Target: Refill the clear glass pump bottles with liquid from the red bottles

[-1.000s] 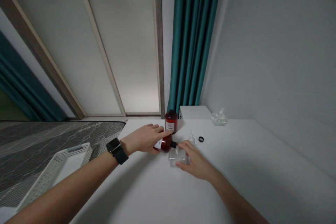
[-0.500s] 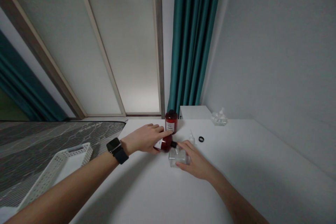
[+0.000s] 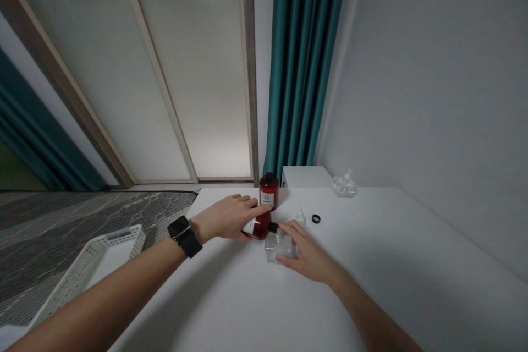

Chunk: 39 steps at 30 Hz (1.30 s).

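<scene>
My left hand [image 3: 235,217], with a black watch [image 3: 184,236] on its wrist, is closed around a dark red bottle [image 3: 261,226]. This bottle is tipped to the right, and its black neck [image 3: 273,227] lies over the mouth of a clear square bottle [image 3: 273,250]. Around the clear bottle's right side my right hand [image 3: 303,250] is closed, with its fingers at the top near the neck and the thumb lower down. Whether liquid is flowing cannot be made out. A second red bottle [image 3: 269,190] with a white label stands upright just behind.
Behind my right hand is a clear nozzle-shaped piece [image 3: 301,215], with a black ring [image 3: 316,219] beside it. Farther back on the white table [image 3: 247,308] are a white box [image 3: 307,176] and a clear plastic bundle [image 3: 345,185]. A white perforated basket [image 3: 82,269] is at the left.
</scene>
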Each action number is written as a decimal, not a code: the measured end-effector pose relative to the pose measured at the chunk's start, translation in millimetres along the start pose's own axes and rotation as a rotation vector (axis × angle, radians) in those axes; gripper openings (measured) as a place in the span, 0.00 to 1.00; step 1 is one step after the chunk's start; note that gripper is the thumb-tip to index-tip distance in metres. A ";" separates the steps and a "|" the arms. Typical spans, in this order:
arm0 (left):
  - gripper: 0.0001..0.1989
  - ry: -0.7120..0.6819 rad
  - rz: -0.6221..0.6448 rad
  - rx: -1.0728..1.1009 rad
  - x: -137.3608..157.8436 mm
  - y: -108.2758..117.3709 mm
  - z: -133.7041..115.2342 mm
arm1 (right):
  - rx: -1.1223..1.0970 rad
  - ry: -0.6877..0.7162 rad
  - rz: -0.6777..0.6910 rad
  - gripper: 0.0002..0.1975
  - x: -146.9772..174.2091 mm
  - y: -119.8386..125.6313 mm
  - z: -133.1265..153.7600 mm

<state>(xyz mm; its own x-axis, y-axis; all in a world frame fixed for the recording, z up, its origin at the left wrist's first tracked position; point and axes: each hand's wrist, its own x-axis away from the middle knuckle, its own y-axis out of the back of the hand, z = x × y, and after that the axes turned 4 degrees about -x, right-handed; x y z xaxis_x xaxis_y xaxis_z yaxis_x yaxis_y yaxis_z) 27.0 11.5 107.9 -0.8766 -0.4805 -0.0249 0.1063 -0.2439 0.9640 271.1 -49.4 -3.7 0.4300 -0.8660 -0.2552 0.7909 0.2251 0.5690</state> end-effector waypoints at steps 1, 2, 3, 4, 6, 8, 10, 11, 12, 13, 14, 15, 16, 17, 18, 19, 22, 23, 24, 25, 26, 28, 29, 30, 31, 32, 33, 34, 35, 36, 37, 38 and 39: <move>0.36 0.000 0.002 -0.006 0.0 0.1 0.1 | 0.001 -0.003 0.000 0.33 0.0 0.1 0.3; 0.37 0.000 0.004 -0.009 -0.1 0.3 0.1 | 0.004 -0.005 0.001 0.33 0.0 0.2 0.8; 0.37 -0.001 0.006 -0.010 -0.1 0.5 0.0 | 0.007 -0.005 0.002 0.33 -0.1 0.4 1.4; 0.37 0.000 0.005 -0.009 -0.1 0.7 0.0 | 0.011 -0.006 0.002 0.33 -0.2 0.6 1.9; 0.37 0.000 0.004 -0.005 -0.1 1.2 -0.2 | 0.014 -0.007 0.003 0.33 -0.4 0.9 2.6; 0.37 0.001 0.009 -0.008 -0.2 1.7 -0.4 | 0.007 -0.004 0.007 0.33 -0.3 1.0 2.7; 0.37 0.001 0.016 -0.014 -0.4 2.2 -0.7 | -0.003 0.000 0.005 0.32 0.0 0.8 2.1; 0.37 0.002 0.016 -0.015 -0.5 2.4 -0.8 | -0.004 0.001 0.003 0.33 0.1 0.7 1.8; 0.37 0.003 0.015 -0.015 -0.6 2.6 -1.0 | -0.003 0.001 0.001 0.33 0.2 0.7 1.4; 0.36 0.003 0.014 -0.016 -0.8 2.8 -1.1 | -0.001 0.000 0.000 0.33 0.3 0.7 1.1; 0.36 0.002 0.014 -0.018 -0.9 3.0 -1.3 | 0.001 0.000 0.000 0.33 0.3 0.7 0.9; 0.37 0.002 0.016 -0.020 -1.0 3.2 -1.3 | 0.001 0.002 0.002 0.33 0.3 0.7 0.8; 0.37 0.002 0.018 -0.022 -1.1 3.3 -1.4 | 0.001 0.004 0.004 0.33 0.2 0.7 0.7; 0.37 0.002 0.019 -0.025 -1.2 3.4 -1.3 | 0.000 0.005 0.004 0.33 0.1 0.6 0.7; 0.37 0.001 0.018 -0.025 -1.3 3.5 -1.2 | -0.001 0.005 0.003 0.33 0.0 0.5 0.5; 0.37 -0.001 0.016 -0.025 -1.3 3.6 -1.1 | -0.001 0.004 0.002 0.33 -0.1 0.4 0.3; 0.36 -0.010 0.014 -0.023 -1.3 3.6 -0.6 | -0.006 -0.009 -0.001 0.33 0.0 -0.2 -0.5; 0.36 -0.013 0.014 -0.022 -1.3 3.6 -0.5 | -0.008 -0.015 0.001 0.33 0.1 -0.3 -0.6; 0.36 -0.014 0.015 -0.022 -1.4 3.6 -0.4 | -0.011 -0.020 0.003 0.33 0.2 -0.3 -0.7; 0.37 -0.014 0.015 -0.023 -1.5 3.6 -0.3 | -0.013 -0.023 0.005 0.33 0.4 -0.3 -0.5; 0.37 -0.013 0.016 -0.025 -1.6 3.5 -0.3 | -0.015 -0.023 0.008 0.33 0.6 -0.1 -0.3; 0.37 -0.013 0.017 -0.027 -1.9 3.3 -0.2 | -0.015 -0.016 0.011 0.33 0.8 0.4 0.5; 0.36 -0.013 0.016 -0.025 -2.1 3.1 -0.1 | -0.015 -0.011 0.010 0.33 0.8 0.6 0.8; 0.36 -0.012 0.014 -0.022 -2.2 2.8 0.0 | -0.013 -0.007 0.008 0.33 0.7 0.9 1.1; 0.36 -0.011 0.010 -0.018 -2.2 2.6 0.1 | -0.011 -0.003 0.006 0.33 0.6 1.1 1.2; 0.36 -0.010 0.006 -0.015 -2.2 2.4 0.2 | -0.009 0.001 0.004 0.33 0.4 1.2 1.3; 0.36 -0.009 0.005 -0.014 -2.1 2.3 0.3 | -0.009 0.005 0.004 0.33 0.3 1.3 1.2; 0.36 -0.008 0.005 -0.014 -2.0 2.3 0.3 | -0.010 0.008 0.003 0.33 0.1 1.3 1.0; 0.36 -0.008 0.006 -0.015 -1.9 2.5 0.2 | -0.012 0.008 0.004 0.33 0.0 1.3 0.8; 0.36 -0.009 0.008 -0.017 -1.9 2.8 0.1 | -0.013 0.007 0.004 0.33 0.0 1.3 0.6; 0.36 -0.010 0.009 -0.018 -1.9 3.1 0.0 | -0.012 0.005 0.006 0.33 0.0 1.2 0.4; 0.36 -0.011 0.010 -0.020 -1.9 3.5 -0.2 | -0.008 0.001 0.006 0.33 0.1 1.1 0.1; 0.36 -0.011 0.011 -0.022 -1.9 3.8 -0.3 | -0.004 -0.002 0.006 0.33 0.2 1.1 -0.1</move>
<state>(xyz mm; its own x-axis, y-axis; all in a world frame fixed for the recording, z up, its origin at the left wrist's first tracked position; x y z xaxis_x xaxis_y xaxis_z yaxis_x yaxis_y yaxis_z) 29.3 11.2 111.6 -0.8806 -0.4738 -0.0116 0.1258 -0.2573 0.9581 272.1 -49.3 -3.2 0.4340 -0.8655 -0.2500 0.7900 0.2322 0.5674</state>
